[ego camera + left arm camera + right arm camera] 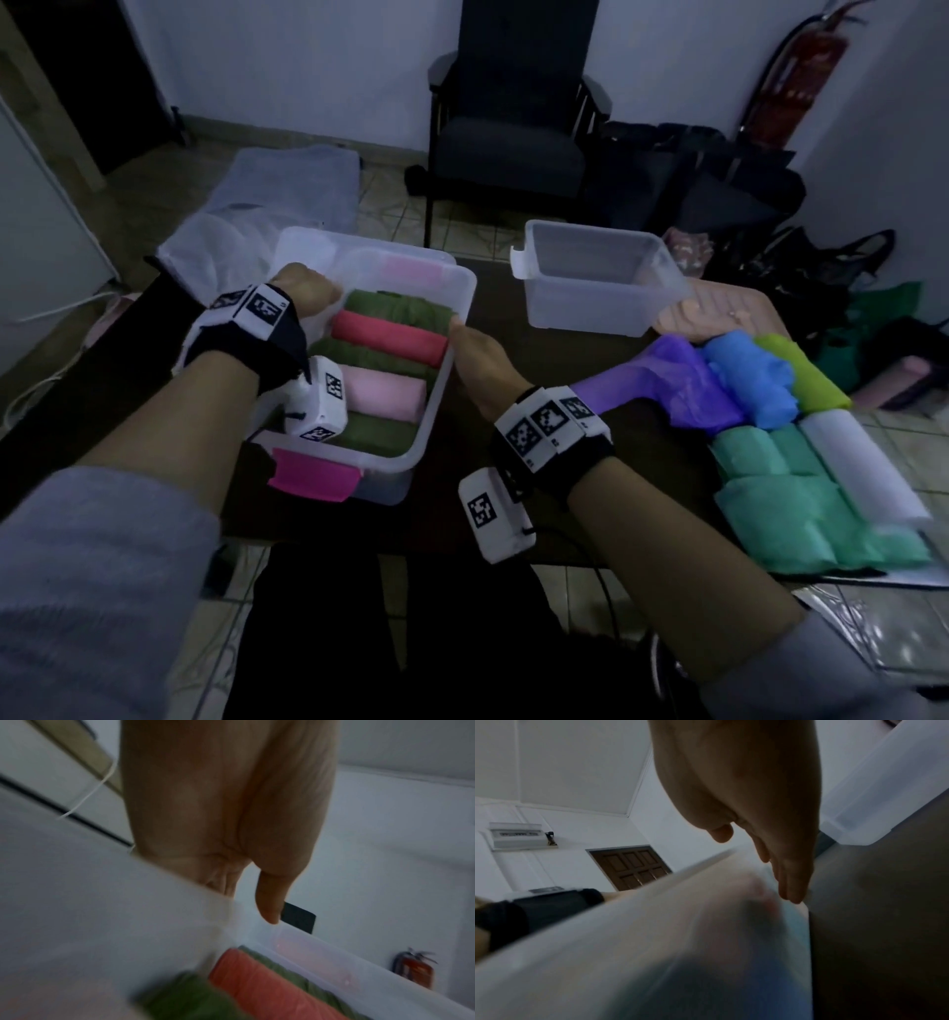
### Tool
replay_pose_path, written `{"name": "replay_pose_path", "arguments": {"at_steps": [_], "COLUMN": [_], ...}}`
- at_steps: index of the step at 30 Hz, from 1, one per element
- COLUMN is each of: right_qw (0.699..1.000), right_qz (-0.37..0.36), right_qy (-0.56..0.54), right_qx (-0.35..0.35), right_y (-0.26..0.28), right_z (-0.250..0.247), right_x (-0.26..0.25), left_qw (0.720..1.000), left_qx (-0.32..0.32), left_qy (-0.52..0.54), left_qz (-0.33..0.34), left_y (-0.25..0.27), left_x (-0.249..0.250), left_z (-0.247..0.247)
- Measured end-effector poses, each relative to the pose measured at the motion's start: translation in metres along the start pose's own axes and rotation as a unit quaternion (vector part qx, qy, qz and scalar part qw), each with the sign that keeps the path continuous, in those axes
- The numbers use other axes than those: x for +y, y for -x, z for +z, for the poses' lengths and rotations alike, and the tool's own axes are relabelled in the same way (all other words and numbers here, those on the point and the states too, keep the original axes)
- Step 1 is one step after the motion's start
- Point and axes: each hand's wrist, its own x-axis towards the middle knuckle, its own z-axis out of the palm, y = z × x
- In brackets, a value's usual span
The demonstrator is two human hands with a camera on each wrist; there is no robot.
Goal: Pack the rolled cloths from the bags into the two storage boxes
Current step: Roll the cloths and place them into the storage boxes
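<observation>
A clear storage box (462, 288) with a pink latch (313, 478) stands on the dark table, holding rolled cloths in a row: green (395, 308), coral (387, 339), pink (382, 393), with more green between and below. My left hand (303, 290) grips its left wall, thumb (267, 902) inside and fingers hidden outside. My right hand (477, 354) presses straight fingers (790, 882) against the right wall. A second clear box (595, 277) stands empty to the right. Purple (683, 380), blue (744, 375), lime (806, 380), teal (801, 503) and white (862, 462) rolls lie at the right.
A white mesh bag (231, 246) lies behind the left box. A dark chair (513, 144) stands beyond the table, with dark bags (821, 277) on the floor to its right and a fire extinguisher (796, 87) on the wall. A box lid (719, 308) lies under the far rolls.
</observation>
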Motion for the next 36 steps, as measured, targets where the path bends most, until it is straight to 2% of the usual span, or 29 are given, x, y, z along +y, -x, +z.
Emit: {"name": "replay_pose_path", "arguments": {"at_steps": [2, 5, 7, 10, 12, 15, 18, 20, 23, 25, 28, 31, 36], "right_qw": [1.0, 0.997, 0.993, 0.982, 0.961, 0.904, 0.847, 0.837, 0.848, 0.848, 0.848, 0.846, 0.847], "right_qz": [0.026, 0.071, 0.081, 0.045, 0.035, 0.053, 0.126, 0.159, 0.192, 0.188, 0.172, 0.188, 0.148], "right_qy": [0.01, 0.025, 0.039, 0.095, 0.174, 0.275, 0.335, 0.364, 0.385, 0.4, 0.4, 0.385, 0.386], "right_qx": [0.008, 0.032, 0.074, 0.158, 0.212, 0.324, 0.392, 0.377, 0.31, 0.292, 0.302, 0.316, 0.334], "right_y": [0.001, 0.006, 0.007, 0.007, 0.009, 0.01, 0.005, 0.003, 0.0, -0.009, -0.023, -0.02, -0.018], "right_z": [-0.017, -0.056, -0.087, -0.147, -0.189, -0.245, -0.284, -0.301, -0.311, -0.31, -0.307, -0.298, -0.294], "right_x": [0.003, 0.005, 0.008, 0.013, 0.018, 0.026, 0.04, 0.051, 0.069, 0.079, 0.088, 0.086, 0.085], "left_qw": [1.0, 0.999, 0.996, 0.98, 0.964, 0.944, 0.942, 0.946, 0.95, 0.949, 0.945, 0.943, 0.94], "left_qx": [-0.01, 0.01, 0.007, 0.013, -0.009, -0.08, -0.211, -0.259, -0.262, -0.256, -0.241, -0.238, -0.246], "left_qy": [-0.006, 0.025, 0.041, 0.089, 0.117, 0.132, 0.076, 0.004, -0.073, -0.111, -0.155, -0.17, -0.17], "left_qz": [0.004, 0.029, 0.075, 0.175, 0.238, 0.291, 0.251, 0.197, 0.153, 0.145, 0.159, 0.162, 0.167], "left_y": [0.007, 0.017, 0.034, 0.074, 0.107, 0.139, 0.153, 0.155, 0.152, 0.149, 0.15, 0.148, 0.148], "left_x": [0.007, 0.03, 0.053, 0.099, 0.128, 0.151, 0.15, 0.139, 0.121, 0.111, 0.1, 0.098, 0.097], "left_z": [-0.008, -0.016, -0.024, -0.026, -0.013, 0.041, 0.113, 0.153, 0.185, 0.196, 0.208, 0.212, 0.21]}}
